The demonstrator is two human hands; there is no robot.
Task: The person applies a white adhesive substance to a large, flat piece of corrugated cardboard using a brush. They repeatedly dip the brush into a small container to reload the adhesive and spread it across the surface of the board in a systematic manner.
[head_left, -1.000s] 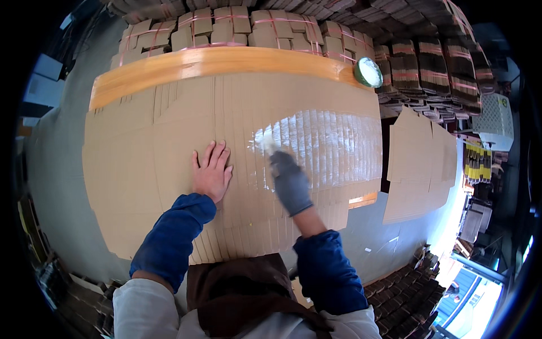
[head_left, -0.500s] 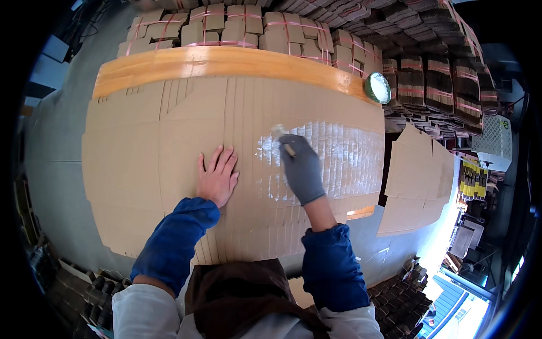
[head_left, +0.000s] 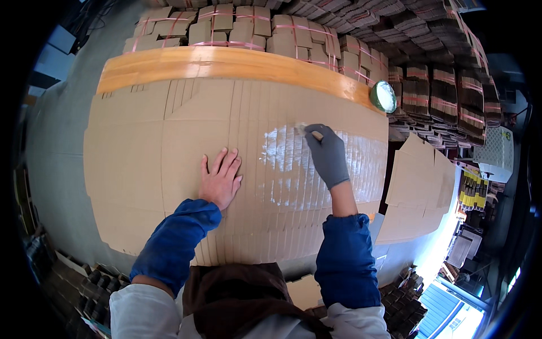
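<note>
Landmark: the cardboard sheets [head_left: 169, 141], a fanned spread of flat tan blanks covering the desk; every place below is told from it.

Left hand [head_left: 220, 179]: bare, lying flat, palm down, on the middle of the cardboard sheets. The fingers [head_left: 228, 163] are spread a little and straight, pointing away from the person; they hold nothing and only press on the board.

Glue patch [head_left: 288, 152]: a shiny whitish wet area on the overlapped sheet edges, just right of the left hand and right of the spread's middle (the streaks run along the edges).

Brush [head_left: 307, 131]: only a short pale stub shows past the glove, at the far edge of the glue patch. Its long axis lies roughly left to right across the sheets, the bristle end pointing left and touching the board.

Right hand [head_left: 328, 155]: in a grey glove, over the right part of the sheets. Its fingers are curled closed around the brush.

Wooden edge [head_left: 226, 63]: an orange band along the far side of the sheets.

Round tin [head_left: 384, 96]: green-rimmed, at the far right corner of the spread.
</note>
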